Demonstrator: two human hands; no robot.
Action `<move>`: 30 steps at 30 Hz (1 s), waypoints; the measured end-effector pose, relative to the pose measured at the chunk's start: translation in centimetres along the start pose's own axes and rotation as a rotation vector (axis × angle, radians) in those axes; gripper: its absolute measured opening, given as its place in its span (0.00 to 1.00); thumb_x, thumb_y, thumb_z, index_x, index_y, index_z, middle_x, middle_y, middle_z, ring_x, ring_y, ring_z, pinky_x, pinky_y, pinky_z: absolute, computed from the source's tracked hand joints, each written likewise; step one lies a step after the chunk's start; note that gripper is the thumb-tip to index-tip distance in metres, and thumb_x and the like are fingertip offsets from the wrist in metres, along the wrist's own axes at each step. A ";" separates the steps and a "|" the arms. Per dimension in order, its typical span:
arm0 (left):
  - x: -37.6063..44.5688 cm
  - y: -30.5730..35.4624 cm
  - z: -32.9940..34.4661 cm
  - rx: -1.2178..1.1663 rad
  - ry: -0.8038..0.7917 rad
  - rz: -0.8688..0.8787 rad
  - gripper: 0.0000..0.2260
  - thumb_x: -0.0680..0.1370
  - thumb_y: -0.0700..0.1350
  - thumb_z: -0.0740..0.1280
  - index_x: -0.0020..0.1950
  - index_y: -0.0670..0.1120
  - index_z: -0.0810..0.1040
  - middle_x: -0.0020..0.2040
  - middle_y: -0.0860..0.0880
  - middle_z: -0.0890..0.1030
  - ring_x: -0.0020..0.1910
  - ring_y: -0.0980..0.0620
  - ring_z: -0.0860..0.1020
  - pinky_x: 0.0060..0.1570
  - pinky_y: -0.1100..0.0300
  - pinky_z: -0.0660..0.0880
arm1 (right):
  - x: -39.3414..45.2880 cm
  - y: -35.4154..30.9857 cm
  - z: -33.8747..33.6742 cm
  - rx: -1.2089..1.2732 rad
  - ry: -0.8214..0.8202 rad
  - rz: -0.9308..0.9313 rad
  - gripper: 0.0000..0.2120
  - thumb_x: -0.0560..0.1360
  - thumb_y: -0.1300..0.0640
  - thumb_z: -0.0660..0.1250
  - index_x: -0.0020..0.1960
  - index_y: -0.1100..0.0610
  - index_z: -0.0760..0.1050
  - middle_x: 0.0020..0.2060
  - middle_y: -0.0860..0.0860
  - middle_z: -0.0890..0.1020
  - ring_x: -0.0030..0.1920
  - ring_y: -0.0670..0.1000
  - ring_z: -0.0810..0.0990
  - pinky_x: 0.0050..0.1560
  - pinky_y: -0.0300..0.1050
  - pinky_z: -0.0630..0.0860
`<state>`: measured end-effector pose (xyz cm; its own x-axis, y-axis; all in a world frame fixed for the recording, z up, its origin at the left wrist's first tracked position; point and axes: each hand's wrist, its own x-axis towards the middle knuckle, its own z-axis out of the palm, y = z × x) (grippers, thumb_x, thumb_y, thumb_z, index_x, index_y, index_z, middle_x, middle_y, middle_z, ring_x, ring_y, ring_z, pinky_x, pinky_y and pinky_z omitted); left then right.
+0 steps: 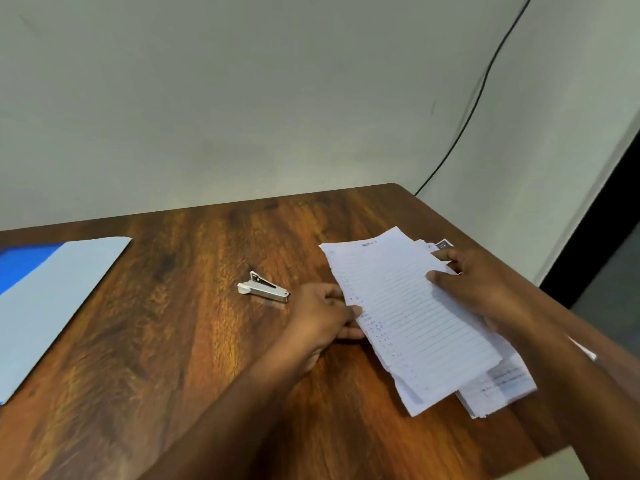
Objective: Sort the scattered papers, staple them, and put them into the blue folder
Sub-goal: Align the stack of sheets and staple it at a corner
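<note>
Wooden table point(180, 341) against pale wall point(242, 81). Left hand point(320, 315) and right hand point(474, 285) pinch paper stack point(415, 323); stapler point(263, 291) at its 9 o'clock; blue folder point(45, 299) beyond.

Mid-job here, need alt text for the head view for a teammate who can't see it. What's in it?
Two hands hold a loose stack of lined papers on a wooden table: the left hand pinches its left edge, the right hand grips its far right side. A small stapler lies just left of the hands, and the blue folder lies at the table's left edge.
</note>
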<state>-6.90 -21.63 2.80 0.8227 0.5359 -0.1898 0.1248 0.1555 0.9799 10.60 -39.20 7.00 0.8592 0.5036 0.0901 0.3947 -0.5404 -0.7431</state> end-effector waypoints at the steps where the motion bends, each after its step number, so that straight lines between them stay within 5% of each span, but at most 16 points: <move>1: 0.6 -0.1 0.8 -0.004 0.000 0.005 0.06 0.79 0.30 0.72 0.55 0.37 0.82 0.45 0.40 0.88 0.42 0.45 0.88 0.39 0.56 0.85 | 0.2 0.4 -0.6 -0.032 0.017 0.006 0.15 0.79 0.56 0.73 0.65 0.53 0.82 0.57 0.50 0.84 0.52 0.52 0.83 0.52 0.45 0.78; 4: 2.1 -0.2 3.1 -0.008 0.020 0.012 0.09 0.77 0.30 0.74 0.56 0.36 0.81 0.45 0.36 0.87 0.39 0.44 0.87 0.38 0.57 0.85 | 0.9 2.0 -1.9 -0.104 0.061 0.023 0.14 0.79 0.58 0.73 0.64 0.54 0.82 0.52 0.50 0.82 0.45 0.47 0.79 0.44 0.41 0.71; 9: 4.3 -0.6 5.4 0.049 0.064 0.014 0.14 0.76 0.31 0.76 0.60 0.37 0.80 0.41 0.38 0.87 0.36 0.45 0.87 0.39 0.53 0.85 | 2.1 3.8 -2.6 -0.090 0.108 0.103 0.19 0.76 0.57 0.76 0.66 0.54 0.81 0.61 0.55 0.83 0.54 0.52 0.78 0.56 0.44 0.72; 12: 5.1 -0.7 5.9 0.073 0.081 0.022 0.14 0.75 0.32 0.77 0.59 0.39 0.80 0.39 0.40 0.87 0.36 0.45 0.87 0.40 0.52 0.86 | 2.7 4.7 -2.5 -0.102 0.151 0.120 0.17 0.75 0.56 0.77 0.63 0.54 0.84 0.53 0.51 0.85 0.55 0.55 0.82 0.58 0.46 0.76; 15: 5.5 -1.0 6.1 0.089 0.088 0.035 0.15 0.75 0.32 0.78 0.58 0.39 0.79 0.39 0.40 0.87 0.35 0.45 0.87 0.39 0.51 0.86 | 3.1 5.4 -2.4 -0.133 0.151 0.126 0.10 0.75 0.55 0.77 0.56 0.51 0.86 0.40 0.40 0.80 0.46 0.50 0.81 0.49 0.43 0.75; 21: 5.7 -1.5 6.3 0.138 0.119 0.058 0.19 0.73 0.33 0.79 0.59 0.43 0.76 0.38 0.41 0.86 0.33 0.45 0.86 0.38 0.47 0.86 | 3.6 6.7 -1.7 -0.185 0.150 0.121 0.05 0.75 0.53 0.77 0.50 0.47 0.85 0.37 0.40 0.81 0.38 0.42 0.80 0.36 0.39 0.71; 25: 5.7 -1.2 6.7 0.130 0.148 0.034 0.28 0.73 0.32 0.79 0.68 0.44 0.70 0.37 0.42 0.85 0.31 0.47 0.86 0.32 0.53 0.82 | 4.1 6.6 -1.3 -0.248 0.183 0.139 0.07 0.74 0.50 0.77 0.51 0.47 0.85 0.38 0.43 0.82 0.39 0.46 0.80 0.43 0.44 0.73; 30: 5.9 -1.5 6.8 0.143 0.122 0.042 0.29 0.74 0.33 0.78 0.73 0.40 0.72 0.37 0.42 0.86 0.33 0.46 0.86 0.34 0.54 0.83 | 4.6 6.5 -0.8 -0.329 0.174 0.131 0.17 0.72 0.41 0.77 0.54 0.49 0.81 0.52 0.50 0.86 0.48 0.53 0.83 0.48 0.46 0.74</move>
<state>1.54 -24.35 0.63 0.7564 0.6376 -0.1461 0.1767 0.0158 0.9841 17.35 -40.95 3.07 0.9406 0.3092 0.1404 0.3366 -0.7943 -0.5057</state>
